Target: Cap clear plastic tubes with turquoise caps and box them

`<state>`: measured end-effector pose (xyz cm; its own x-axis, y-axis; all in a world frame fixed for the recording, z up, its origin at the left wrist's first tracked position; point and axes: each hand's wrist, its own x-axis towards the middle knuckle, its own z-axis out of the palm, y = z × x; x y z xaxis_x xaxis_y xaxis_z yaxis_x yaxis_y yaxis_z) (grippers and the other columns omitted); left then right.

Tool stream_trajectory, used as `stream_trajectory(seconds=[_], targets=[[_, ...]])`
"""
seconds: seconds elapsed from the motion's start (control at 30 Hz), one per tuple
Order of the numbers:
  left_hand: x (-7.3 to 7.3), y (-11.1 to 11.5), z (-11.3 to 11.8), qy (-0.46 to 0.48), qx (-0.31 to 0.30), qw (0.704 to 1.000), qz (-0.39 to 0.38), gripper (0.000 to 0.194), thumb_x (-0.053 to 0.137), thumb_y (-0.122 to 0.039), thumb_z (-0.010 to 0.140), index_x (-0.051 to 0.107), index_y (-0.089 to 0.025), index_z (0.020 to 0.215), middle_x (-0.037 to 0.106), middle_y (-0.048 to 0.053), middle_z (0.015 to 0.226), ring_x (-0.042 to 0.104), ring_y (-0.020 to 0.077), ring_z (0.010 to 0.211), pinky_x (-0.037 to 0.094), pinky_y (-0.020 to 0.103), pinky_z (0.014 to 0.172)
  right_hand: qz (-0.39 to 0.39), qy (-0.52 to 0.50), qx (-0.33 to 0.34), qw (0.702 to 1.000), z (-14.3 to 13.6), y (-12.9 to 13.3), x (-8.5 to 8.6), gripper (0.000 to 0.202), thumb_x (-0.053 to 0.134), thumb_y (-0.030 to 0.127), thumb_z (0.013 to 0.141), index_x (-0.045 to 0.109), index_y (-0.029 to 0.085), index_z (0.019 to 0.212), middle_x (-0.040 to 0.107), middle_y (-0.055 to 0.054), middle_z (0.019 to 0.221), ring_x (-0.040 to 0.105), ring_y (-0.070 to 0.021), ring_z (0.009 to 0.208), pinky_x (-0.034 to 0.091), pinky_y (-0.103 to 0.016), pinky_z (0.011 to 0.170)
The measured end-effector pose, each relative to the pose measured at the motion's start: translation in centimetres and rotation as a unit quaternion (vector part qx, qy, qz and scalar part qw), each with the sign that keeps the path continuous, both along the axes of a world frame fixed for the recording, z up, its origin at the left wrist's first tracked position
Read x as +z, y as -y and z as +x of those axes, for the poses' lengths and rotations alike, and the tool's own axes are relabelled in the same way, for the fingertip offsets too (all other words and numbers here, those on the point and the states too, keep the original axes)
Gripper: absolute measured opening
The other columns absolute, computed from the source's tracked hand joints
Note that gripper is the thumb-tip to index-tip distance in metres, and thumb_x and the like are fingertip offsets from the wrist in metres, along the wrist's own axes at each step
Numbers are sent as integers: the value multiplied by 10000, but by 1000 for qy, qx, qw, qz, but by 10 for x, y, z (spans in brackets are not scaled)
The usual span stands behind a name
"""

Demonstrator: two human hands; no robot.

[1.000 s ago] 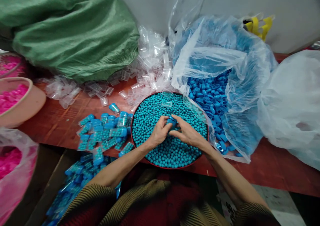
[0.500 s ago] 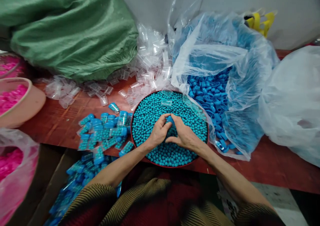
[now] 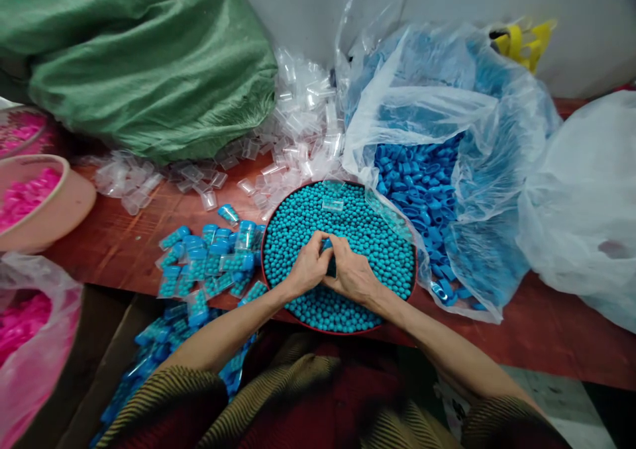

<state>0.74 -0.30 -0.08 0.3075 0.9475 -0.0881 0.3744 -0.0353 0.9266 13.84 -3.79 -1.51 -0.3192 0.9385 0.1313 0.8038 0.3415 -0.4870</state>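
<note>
My left hand (image 3: 309, 263) and my right hand (image 3: 355, 271) meet over a round red-rimmed tub (image 3: 264, 270) of small teal balls (image 3: 308, 210). Between their fingertips is a blue cap (image 3: 326, 244), mostly covered by the fingers; what lies below it is hidden. Both hands are closed around it, thumbs and forefingers pressed in. A clear plastic container (image 3: 332, 205) lies on the balls just beyond my hands. Left of the tub, several filled containers with blue caps (image 3: 209, 257) are heaped on the red table (image 3: 119, 244).
Loose clear containers (image 3: 303, 124) pile up behind the tub, beside a green sack (image 3: 159, 71). To the right, a plastic bag (image 3: 477, 171) holds blue caps, next to a white bag (image 3: 586, 204). Pink pieces fill a basin (image 3: 74, 197) at left. More filled containers (image 3: 144, 369) lie below the table edge.
My right hand has closed in toward my left, its thumb no longer spread, and the fingers now cover more of the blue cap. The view has shifted slightly.
</note>
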Motion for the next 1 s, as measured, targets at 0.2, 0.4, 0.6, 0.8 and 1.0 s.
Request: stream_trajectory(seconds=[0.2, 0.4, 0.6, 0.8, 1.0], targets=[[35, -12, -98, -341, 39, 934, 95, 364, 434, -327, 871, 544, -215, 1199, 649, 48, 938, 585, 197, 809, 425, 296, 733, -15, 12, -20, 1000, 20, 6, 9, 514, 507, 382, 880, 417, 157, 1333, 570, -158, 1190, 626, -272, 978, 550, -390, 718], [38, -27, -112, -542, 128, 810, 182, 364, 365, -313, 902, 603, -181, 1143, 617, 129, 955, 553, 267, 891, 409, 343, 736, 5, -73, -48, 996, 38, -19, -4, 256, 460, 260, 901, 636, 190, 1073, 693, -84, 985, 655, -215, 917, 521, -353, 810], [13, -71, -9, -444, -82, 847, 282, 343, 456, -271, 889, 520, -211, 1221, 554, 123, 1115, 484, 271, 1021, 390, 357, 803, 63, -100, -146, 982, 76, -53, 9, 289, 448, 278, 876, 662, 178, 1041, 695, -101, 1032, 642, -230, 963, 487, -380, 879], [-10, -93, 40, -445, -192, 819, 307, 282, 307, -122, 917, 563, -141, 1034, 562, 132, 1006, 486, 242, 971, 394, 343, 770, 48, 8, -268, 962, 125, -105, 22, 364, 429, 331, 876, 642, 133, 1094, 680, -143, 1056, 611, -263, 993, 457, -389, 877], [-14, -70, 33, -469, -199, 823, 251, 256, 356, -246, 927, 579, -139, 992, 566, 142, 1063, 520, 249, 974, 421, 327, 737, -79, 105, -267, 955, 118, -151, 15, 388, 439, 261, 855, 569, 128, 1195, 655, -180, 1126, 603, -298, 1034, 451, -376, 825]])
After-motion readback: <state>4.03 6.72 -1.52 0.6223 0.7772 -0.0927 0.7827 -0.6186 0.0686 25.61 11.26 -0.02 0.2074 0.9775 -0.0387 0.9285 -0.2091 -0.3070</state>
